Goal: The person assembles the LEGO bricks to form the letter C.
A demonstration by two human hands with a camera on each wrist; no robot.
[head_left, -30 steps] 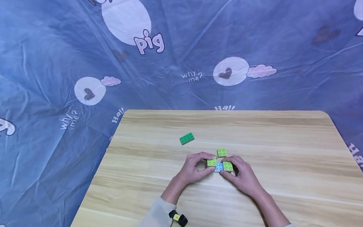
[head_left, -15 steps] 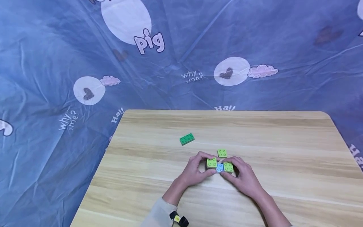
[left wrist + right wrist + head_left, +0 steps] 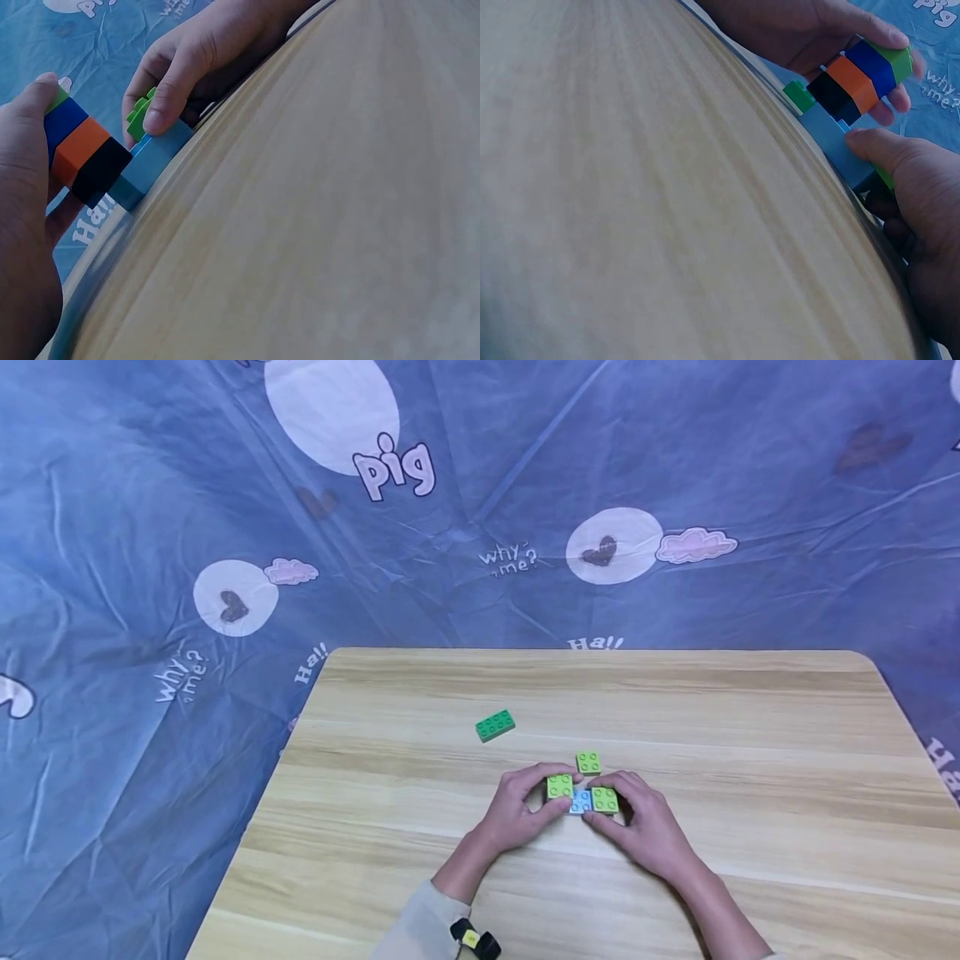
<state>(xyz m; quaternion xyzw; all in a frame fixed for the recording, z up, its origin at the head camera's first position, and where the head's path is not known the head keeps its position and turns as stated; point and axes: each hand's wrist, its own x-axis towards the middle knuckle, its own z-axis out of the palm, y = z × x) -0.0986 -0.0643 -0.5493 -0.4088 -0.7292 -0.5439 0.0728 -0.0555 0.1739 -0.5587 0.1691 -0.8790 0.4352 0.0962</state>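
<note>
In the head view my left hand (image 3: 517, 810) grips an upright stack (image 3: 559, 785) of lime, dark blue, orange and black bricks. The left wrist view shows its layers, with the orange brick (image 3: 81, 150) above the black brick (image 3: 103, 171). The stack leans slightly over one end of a light blue brick (image 3: 580, 802); whether it is seated on the studs I cannot tell. My right hand (image 3: 641, 822) holds the light blue brick at its other end, thumb on the near side. A lime brick (image 3: 604, 800) sits on that end, partly within the right fingers.
A loose lime brick (image 3: 588, 763) lies just behind the hands on the wooden table (image 3: 390, 760). Farther back and to the left lies a longer green brick (image 3: 495, 725). A blue printed cloth (image 3: 450, 593) hangs behind the table's back edge.
The left fingers have shifted around the stack, uncovering the studs of its lime top. The stack's tilt has altered slightly. The right hand and loose bricks stay about where they were.
</note>
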